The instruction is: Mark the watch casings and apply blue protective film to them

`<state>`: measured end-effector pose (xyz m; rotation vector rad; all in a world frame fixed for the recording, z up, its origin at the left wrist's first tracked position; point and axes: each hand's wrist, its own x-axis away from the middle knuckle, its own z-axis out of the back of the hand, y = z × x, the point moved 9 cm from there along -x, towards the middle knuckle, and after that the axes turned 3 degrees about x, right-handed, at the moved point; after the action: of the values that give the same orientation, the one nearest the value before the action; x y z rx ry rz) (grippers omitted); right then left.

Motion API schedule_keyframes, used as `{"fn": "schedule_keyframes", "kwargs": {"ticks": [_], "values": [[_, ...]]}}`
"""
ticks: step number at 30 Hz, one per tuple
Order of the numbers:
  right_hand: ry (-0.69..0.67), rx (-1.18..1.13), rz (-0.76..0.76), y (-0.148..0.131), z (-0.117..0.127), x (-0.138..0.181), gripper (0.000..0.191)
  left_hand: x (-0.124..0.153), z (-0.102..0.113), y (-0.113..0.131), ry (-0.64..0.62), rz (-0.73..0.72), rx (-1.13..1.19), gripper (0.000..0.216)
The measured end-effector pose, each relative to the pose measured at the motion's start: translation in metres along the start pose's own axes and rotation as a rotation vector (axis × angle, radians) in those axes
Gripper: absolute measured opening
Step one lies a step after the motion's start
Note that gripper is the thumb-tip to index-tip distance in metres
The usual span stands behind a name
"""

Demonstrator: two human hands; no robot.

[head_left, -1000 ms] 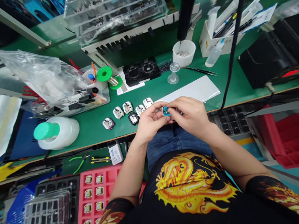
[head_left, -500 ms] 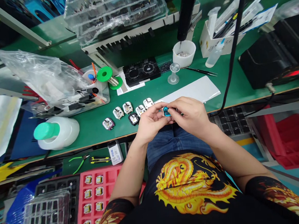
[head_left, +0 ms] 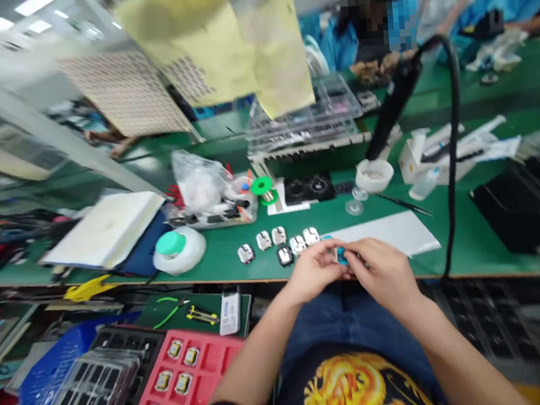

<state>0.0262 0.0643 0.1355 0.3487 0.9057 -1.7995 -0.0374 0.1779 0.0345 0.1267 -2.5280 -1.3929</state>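
Both hands meet over the front edge of the green bench, above my lap. My left hand (head_left: 316, 269) is closed round a small watch-like case with a blue face (head_left: 341, 255). From the other side, my right hand (head_left: 382, 266) has its fingers pinched on the same case, which hides most of it. To the left of my hands lie several similar watch-like cases, among them a black-rimmed one (head_left: 285, 256) and a purple-rimmed one (head_left: 246, 253). Behind my hands a white sheet (head_left: 392, 234) lies flat on the bench.
A white bottle with a green cap (head_left: 181, 250) stands at left. Behind are a solder spool (head_left: 263, 190), a black fixture (head_left: 308, 189), a white cup (head_left: 374, 175) and tweezers (head_left: 404, 205). A black cable (head_left: 453, 171) hangs at right. A red tray (head_left: 203, 380) sits below left.
The camera view has tilted up, so things sit lower and further right, and co-workers show across the bench. Both hands still hold the blue-faced case, in much the same pose.
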Motion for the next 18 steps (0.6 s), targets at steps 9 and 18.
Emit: {"fn": "schedule_keyframes", "kwargs": {"ticks": [9, 18], "values": [[0.048, 0.044, 0.076, 0.001, -0.003, -0.003, 0.014, -0.008, 0.001, 0.003, 0.028, -0.037, 0.024, 0.072], [0.039, 0.073, 0.084, 0.003, -0.007, -0.003, 0.013, -0.01, -0.002, 0.01, 0.038, -0.092, 0.007, 0.068]]}}
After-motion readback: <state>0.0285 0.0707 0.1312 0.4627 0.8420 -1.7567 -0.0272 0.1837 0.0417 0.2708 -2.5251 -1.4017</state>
